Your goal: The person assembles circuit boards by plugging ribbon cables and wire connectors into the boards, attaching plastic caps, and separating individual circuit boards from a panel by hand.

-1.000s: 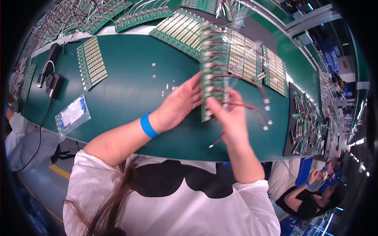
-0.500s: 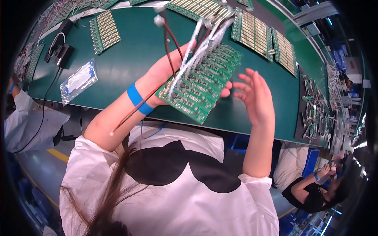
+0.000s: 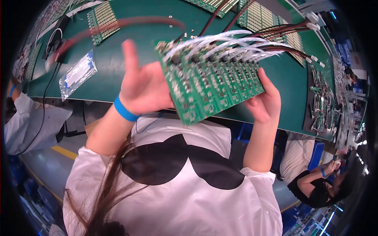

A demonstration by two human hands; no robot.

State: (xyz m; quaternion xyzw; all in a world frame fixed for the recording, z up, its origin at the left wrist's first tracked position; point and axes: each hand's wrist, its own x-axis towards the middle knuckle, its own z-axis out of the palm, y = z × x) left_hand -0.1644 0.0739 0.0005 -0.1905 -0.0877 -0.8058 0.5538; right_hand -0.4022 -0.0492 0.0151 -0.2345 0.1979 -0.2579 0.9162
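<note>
The person holds one green circuit board (image 3: 214, 88) up in the centre of the frame, tilted and clear of the green table (image 3: 114, 55). The right hand (image 3: 267, 100) grips it by its right-hand edge. The left hand (image 3: 143, 86) is spread at the board's left edge, palm up and thumb raised away; its fingers go behind the board, so whether they bear any of its weight cannot be told.

As for progress, the wiring on this board looks largely done: white wires (image 3: 220, 43) arch in a row along its upper edge, and dark red wires (image 3: 291, 27) run out beyond it to loose white plugs (image 3: 314, 59) at the upper right. One red wire (image 3: 130, 20) sweeps across the upper left, smeared by motion. Whether every joint is finished is too small to tell.

What seems left is to settle the loose wires and put the board down, since it rests on nothing yet. Another board (image 3: 103, 23) lies at the upper left, with no wires visible on it, and more boards (image 3: 260, 19) lie at the upper right, partly hidden behind the wires; whether those are finished cannot be judged.
</note>
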